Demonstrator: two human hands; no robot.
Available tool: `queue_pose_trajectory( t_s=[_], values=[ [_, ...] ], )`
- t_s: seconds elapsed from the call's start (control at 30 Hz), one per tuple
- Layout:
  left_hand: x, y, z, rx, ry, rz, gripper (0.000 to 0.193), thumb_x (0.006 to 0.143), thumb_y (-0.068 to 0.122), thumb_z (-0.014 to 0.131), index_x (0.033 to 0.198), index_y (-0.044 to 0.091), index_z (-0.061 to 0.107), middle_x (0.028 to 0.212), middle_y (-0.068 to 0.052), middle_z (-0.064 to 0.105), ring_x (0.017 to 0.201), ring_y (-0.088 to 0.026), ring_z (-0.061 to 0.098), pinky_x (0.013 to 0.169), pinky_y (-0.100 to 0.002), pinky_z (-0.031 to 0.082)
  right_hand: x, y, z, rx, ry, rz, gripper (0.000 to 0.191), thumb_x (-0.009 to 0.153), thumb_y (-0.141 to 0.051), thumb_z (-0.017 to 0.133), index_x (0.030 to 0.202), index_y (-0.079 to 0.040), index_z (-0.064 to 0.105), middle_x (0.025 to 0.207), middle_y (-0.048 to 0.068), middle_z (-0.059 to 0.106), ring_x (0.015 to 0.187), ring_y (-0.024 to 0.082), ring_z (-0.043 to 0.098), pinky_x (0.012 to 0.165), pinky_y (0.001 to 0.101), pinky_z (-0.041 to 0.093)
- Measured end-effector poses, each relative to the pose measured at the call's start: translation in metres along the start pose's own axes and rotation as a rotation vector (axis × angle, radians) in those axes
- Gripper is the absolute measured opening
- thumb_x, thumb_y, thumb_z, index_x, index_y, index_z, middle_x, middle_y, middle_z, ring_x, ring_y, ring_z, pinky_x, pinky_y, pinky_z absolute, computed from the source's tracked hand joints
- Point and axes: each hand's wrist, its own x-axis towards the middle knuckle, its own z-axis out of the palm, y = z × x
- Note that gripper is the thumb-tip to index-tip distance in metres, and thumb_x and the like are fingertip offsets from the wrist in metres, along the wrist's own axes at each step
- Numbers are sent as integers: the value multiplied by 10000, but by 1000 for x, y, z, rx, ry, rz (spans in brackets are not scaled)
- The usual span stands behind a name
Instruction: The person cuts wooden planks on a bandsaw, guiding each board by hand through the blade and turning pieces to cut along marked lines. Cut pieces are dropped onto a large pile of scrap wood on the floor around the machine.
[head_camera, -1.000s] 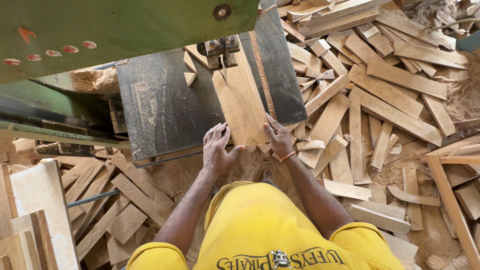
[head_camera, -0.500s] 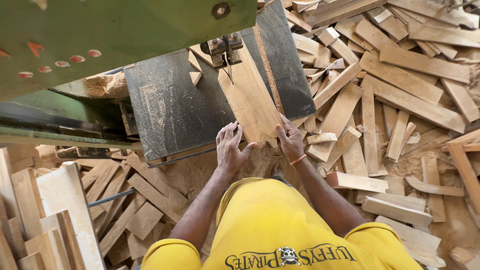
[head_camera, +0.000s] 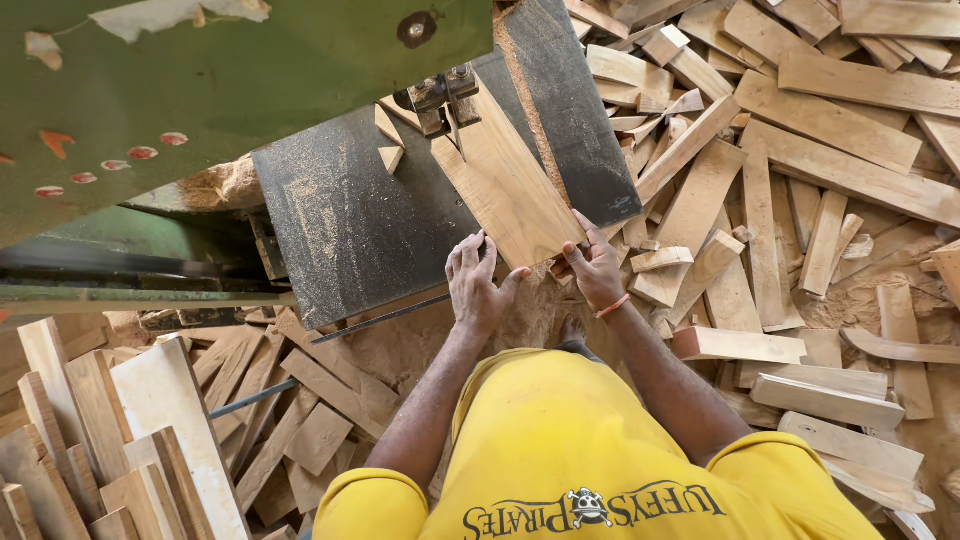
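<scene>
Since the earlier frames the wooden board (head_camera: 505, 185) has slid further along the dark saw table (head_camera: 340, 225) towards the blade guide (head_camera: 445, 100), and both hands have followed it forward. The left hand (head_camera: 478, 285) lies flat against the board's near end, fingers spread narrow and pressed to the edge, thumb out to the side; it pushes rather than grips. The right hand (head_camera: 595, 268), with an orange band at the wrist, curls around the board's near corner, fingers over the top face and thumb below, holding the wood. The board lies flat on the table, angled away from both hands, its far end right at the blade guide. Two small wedge offcuts (head_camera: 388, 140) sit on the table beyond the left hand, beside the guide. To the right of the right hand the floor is covered by a heap of cut planks (head_camera: 800, 180); below the left hand more planks (head_camera: 150, 430) lean and lie in sawdust. The green machine housing (head_camera: 200, 80) rises far beyond the left hand.
</scene>
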Motion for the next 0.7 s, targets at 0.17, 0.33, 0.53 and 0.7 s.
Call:
queue_pose_trajectory(
  t_s=[0.17,0.33,0.53,0.7],
  values=[
    [6,1,6,-4,1,-22,851,863,646,714,1304,-77,626,1400,-195,531,1361,-350,447,1155,-496,339,9,-2,1,-32,40,21,672,1017,-270,654,1578,-31,371,921,81,722,699,105,678,622,238,567],
    [4,0,7,-16,-21,2,854,854,644,734,1293,-81,628,1376,-201,531,1338,-351,449,1133,-495,349,7,-10,-4,-39,68,72,657,1014,-223,659,1580,-25,389,875,81,730,662,93,650,582,242,556],
    [3,7,9,-15,-12,-9,832,877,631,714,1307,-77,632,1380,-194,538,1342,-350,453,1141,-489,355,8,-21,-4,-202,103,85,646,1013,-226,666,1567,-10,414,784,54,711,600,66,611,525,213,507],
    [14,8,9,-7,-6,-4,850,844,630,738,1282,-91,636,1339,-199,535,1327,-347,455,1130,-490,360,17,-29,4,-227,127,52,633,1002,-227,682,1538,4,438,710,25,672,559,52,569,491,209,455]
  ],
)
